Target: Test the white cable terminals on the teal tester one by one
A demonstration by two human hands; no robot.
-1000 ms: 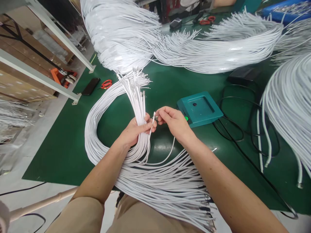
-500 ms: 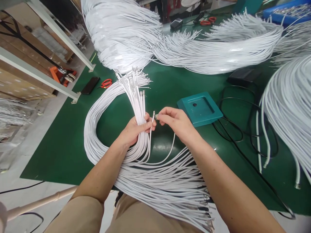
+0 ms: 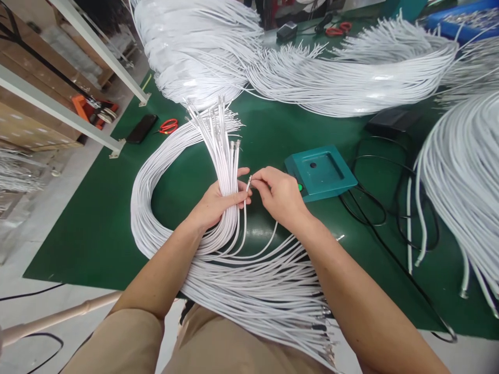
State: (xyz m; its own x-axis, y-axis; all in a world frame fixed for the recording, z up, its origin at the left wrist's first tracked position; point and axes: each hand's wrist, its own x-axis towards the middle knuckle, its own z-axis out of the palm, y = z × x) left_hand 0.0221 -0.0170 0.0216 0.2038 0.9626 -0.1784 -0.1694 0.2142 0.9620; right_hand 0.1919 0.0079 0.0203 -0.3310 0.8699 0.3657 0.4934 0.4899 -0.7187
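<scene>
My left hand (image 3: pixel 223 201) is wrapped round an upright bundle of white cables (image 3: pixel 226 171), whose tips carry small metal ends. Between its thumb and fingers one single cable (image 3: pixel 245 200) stands a little apart from the bundle. My right hand (image 3: pixel 281 195) is closed in a pinch right at that cable's metal tip. Another white cable (image 3: pixel 275 232) runs up under my right hand, and its end is hidden there. Below both wrists, many loose white cables (image 3: pixel 249 291) fan out to the right over the table edge and my lap.
A teal device (image 3: pixel 346 179) with a recessed top and a green light stands right of my hands. Black cords (image 3: pixel 384 221) lie beside it. Large white cable coils (image 3: pixel 351 88) fill the back and right. Red-handled scissors (image 3: pixel 169 126) and a black phone (image 3: pixel 142 129) lie at left.
The right fingers have come up against the single cable's tip; a small gap with a metal end showed there before. A green light on the teal device now shows. The view has shifted slightly.
</scene>
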